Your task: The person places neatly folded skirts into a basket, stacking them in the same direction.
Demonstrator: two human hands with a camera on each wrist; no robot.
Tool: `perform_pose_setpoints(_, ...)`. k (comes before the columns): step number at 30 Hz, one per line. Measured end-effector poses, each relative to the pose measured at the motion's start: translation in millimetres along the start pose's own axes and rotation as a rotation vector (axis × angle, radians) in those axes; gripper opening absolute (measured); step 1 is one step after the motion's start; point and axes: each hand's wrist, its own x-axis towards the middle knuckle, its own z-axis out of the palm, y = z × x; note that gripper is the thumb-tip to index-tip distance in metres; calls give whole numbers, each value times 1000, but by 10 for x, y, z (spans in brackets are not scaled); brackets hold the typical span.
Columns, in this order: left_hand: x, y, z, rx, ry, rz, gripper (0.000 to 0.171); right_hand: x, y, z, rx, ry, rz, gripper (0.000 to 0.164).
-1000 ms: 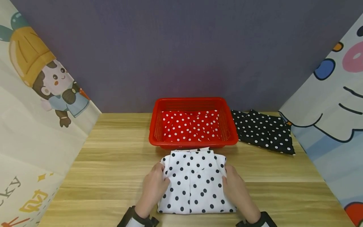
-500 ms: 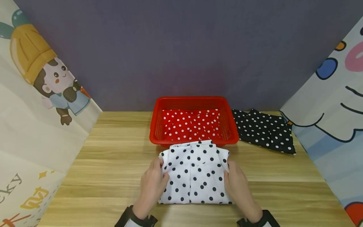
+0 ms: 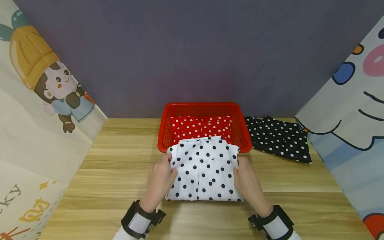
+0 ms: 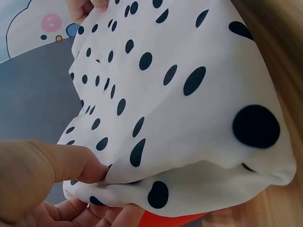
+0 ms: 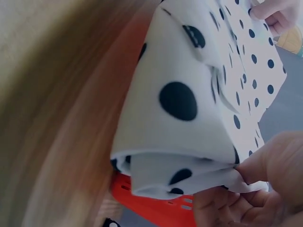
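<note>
A folded white cloth with black polka dots [image 3: 205, 173] is held up between both hands in the head view, its far edge overlapping the front rim of a red plastic basket [image 3: 163, 133]. My left hand [image 3: 160, 180] pinches its left side, thumb on top and fingers beneath, as the left wrist view shows on the cloth's folded edge [image 4: 161, 184]. On the opposite side my right hand [image 3: 249, 180] grips it the same way; layered folds [image 5: 180, 165] show beside that thumb in the right wrist view. Inside the basket lies a red cloth with white dots [image 3: 201, 128], partly covered from view.
Right of the basket, a black cloth with white dots [image 3: 279, 138] lies on the wooden table [image 3: 120, 173]. A grey wall [image 3: 192, 53] stands right behind the basket. Printed cartoon panels flank the table on the left [image 3: 45, 146] and right [image 3: 345, 116].
Both hands have lifted the white dotted cloth and carried it forward, from in front of the basket to over its front rim. The basket and the black cloth have stayed put.
</note>
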Motion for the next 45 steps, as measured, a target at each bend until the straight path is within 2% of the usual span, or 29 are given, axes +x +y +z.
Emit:
perform_pose_setpoints(5, 128, 6, -40, -13, -30, -6, 29, 134, -23, -27, -21, 16, -41, 34)
perform_pose_setpoints(12, 297, 46, -101, -2, -33, 0, 28, 294, -36, -50, -46, 42, -83, 33)
perform_pose_setpoints(20, 545, 108, -192, 22, -69, 23, 26, 505, -77, -154, -23, 16, -88, 31)
perform_pose_setpoints(25, 696, 138, -242, 43, -115, 27, 25, 611, -82, -201, 2, 5, -98, 30)
perform_pose_setpoints(37, 1060, 186, -317, 92, -211, 16, 21, 914, -91, -246, -15, 14, -132, 30)
perform_pose_setpoints(45, 1280, 195, -316, 120, -257, 32, 24, 1123, -86, -269, -31, -34, -113, 31)
